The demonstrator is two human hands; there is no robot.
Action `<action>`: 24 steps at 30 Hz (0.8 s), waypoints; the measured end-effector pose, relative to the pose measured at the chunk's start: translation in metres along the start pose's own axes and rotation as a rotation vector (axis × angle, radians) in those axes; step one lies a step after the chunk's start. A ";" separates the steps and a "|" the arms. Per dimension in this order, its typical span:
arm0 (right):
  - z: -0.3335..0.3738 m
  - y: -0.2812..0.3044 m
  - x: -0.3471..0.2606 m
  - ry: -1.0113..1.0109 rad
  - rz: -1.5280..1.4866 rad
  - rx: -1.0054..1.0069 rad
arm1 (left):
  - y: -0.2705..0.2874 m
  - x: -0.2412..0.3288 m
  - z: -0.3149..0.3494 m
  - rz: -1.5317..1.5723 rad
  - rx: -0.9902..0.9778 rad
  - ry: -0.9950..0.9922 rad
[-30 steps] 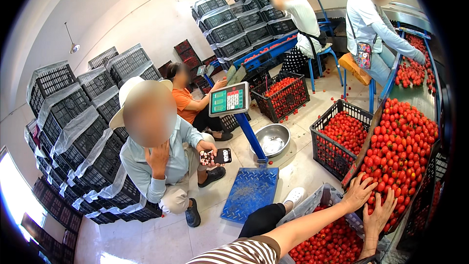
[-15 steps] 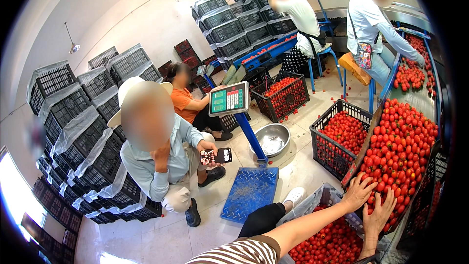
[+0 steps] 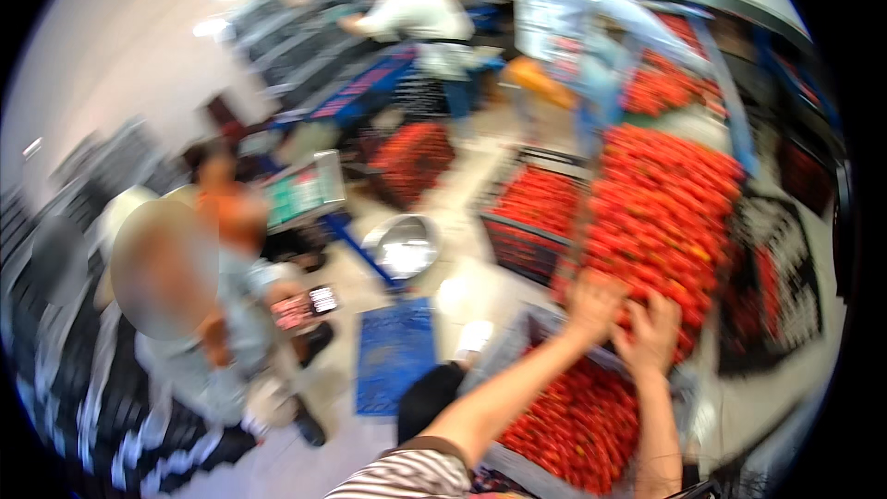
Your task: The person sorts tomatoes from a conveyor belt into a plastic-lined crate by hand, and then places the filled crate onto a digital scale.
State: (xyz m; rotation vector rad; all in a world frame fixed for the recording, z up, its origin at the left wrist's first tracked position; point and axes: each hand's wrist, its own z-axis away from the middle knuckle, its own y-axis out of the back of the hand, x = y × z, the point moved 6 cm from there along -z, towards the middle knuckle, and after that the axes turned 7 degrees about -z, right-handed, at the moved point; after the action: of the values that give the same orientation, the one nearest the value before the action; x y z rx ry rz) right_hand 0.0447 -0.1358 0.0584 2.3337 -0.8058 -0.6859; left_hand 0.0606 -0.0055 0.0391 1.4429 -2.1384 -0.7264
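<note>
A heap of small red cherry tomatoes (image 3: 661, 222) covers the near end of a sloping sorting table, and both my hands rest at its lower edge. My left hand (image 3: 596, 307) lies on the heap's left corner, fingers stretched forward. Beside it my right hand (image 3: 650, 340) touches the tomatoes with fingers spread. Neither hand visibly grips one, though motion smears the picture. Directly below my forearms stands a lined crate (image 3: 487, 371) filled with more cherry tomatoes (image 3: 577, 425).
Left of the table is a black crate of tomatoes (image 3: 525, 254); another crate (image 3: 769, 286) stands right. A metal basin (image 3: 403, 248) and blue platform scale (image 3: 395, 356) are on the floor. One person holds a phone (image 3: 305, 307); other people sit farther back. Stacked crates (image 3: 69, 388) line the left.
My view has swung to the right, so the surroundings shift left and blur. Both hands stay at the lower edge of the tomato heap, with little visible change in their pose.
</note>
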 end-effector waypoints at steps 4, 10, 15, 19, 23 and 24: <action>0.006 -0.023 -0.020 0.068 -0.022 -0.087 | 0.034 -0.026 0.024 0.016 -0.071 0.191; 0.008 0.013 0.009 -0.285 0.098 -0.018 | 0.039 -0.005 0.028 0.129 -0.094 0.233; 0.022 -0.012 0.004 -0.064 -0.064 -0.125 | 0.032 -0.001 0.018 0.050 -0.233 0.230; 0.005 0.021 -0.013 -0.188 0.116 0.060 | 0.043 -0.013 0.040 0.247 -0.134 0.279; 0.007 0.007 -0.007 -0.228 0.123 -0.065 | 0.042 -0.015 0.010 0.135 -0.032 0.374; 0.010 0.006 -0.004 -0.213 0.070 -0.077 | 0.034 -0.014 0.006 0.155 -0.104 0.374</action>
State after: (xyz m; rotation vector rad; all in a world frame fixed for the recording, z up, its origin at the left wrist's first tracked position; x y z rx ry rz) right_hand 0.0330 -0.1408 0.0563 2.1777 -0.9319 -0.9298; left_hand 0.0383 0.0186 0.0554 1.2315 -1.8689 -0.4600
